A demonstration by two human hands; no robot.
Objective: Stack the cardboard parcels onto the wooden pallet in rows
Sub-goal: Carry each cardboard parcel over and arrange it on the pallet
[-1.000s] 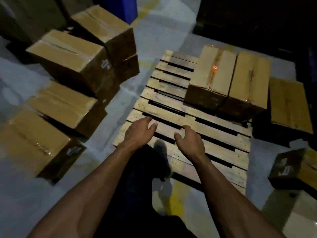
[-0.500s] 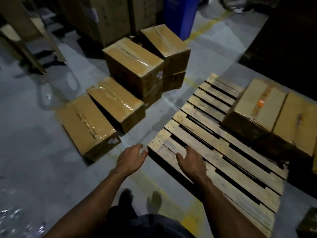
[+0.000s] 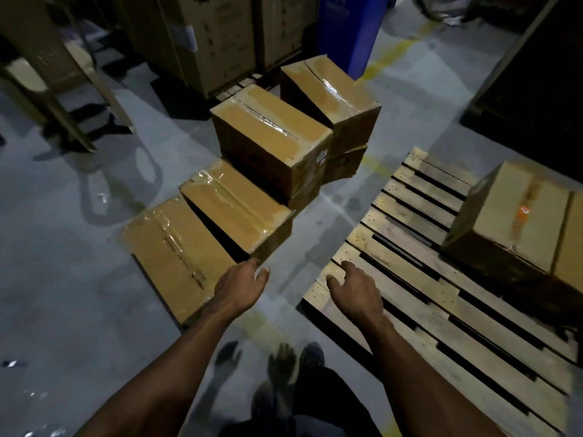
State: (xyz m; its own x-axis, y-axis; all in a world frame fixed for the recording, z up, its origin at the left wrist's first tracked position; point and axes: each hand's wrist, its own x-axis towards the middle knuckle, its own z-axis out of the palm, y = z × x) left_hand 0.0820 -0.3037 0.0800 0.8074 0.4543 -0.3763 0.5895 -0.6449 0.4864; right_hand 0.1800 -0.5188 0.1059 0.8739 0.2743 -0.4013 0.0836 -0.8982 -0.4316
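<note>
- L hand (image 3: 240, 287) is hanging over the floor (image 3: 63, 294), fingers loosely spread & half curled, holding nothing; its fingertips are sitting just beside the near corner of the 2nd floor parcel (image 3: 235, 208).
- R hand (image 3: 358, 287) is hovering over the near-left corner of the wooden pallet (image 3: 410, 279), also open w/ curled fingers, gripping nothing; can't tell if it's touching the slats.
- Nearest floor parcel (image 3: 176, 253) is lying flat on the floor, left of the L hand, clear tape running down its top.
- 2nd floor parcel is lying right alongside it, a dark gap showing btwn the two.
- Behind those, a taller stack: top parcel (image 3: 271, 137) is sitting on another box, w/ a small white label on its end face.
- Further back, a rear parcel (image 3: 328, 89) is resting on a lower box too, touching the taller stack's side.
- On the pallet, far-right side, an orange-marked parcel (image 3: 511, 216) is sitting w/ a 2nd box (image 3: 571, 238) pressed against it at the frame edge.
- Most pallet slats nearer the person are lying bare.
- Blue bin (image 3: 350, 29) & big cartons (image 3: 220, 39) are standing at the back.
- Person's feet are showing at bottom centre, blurred.
</note>
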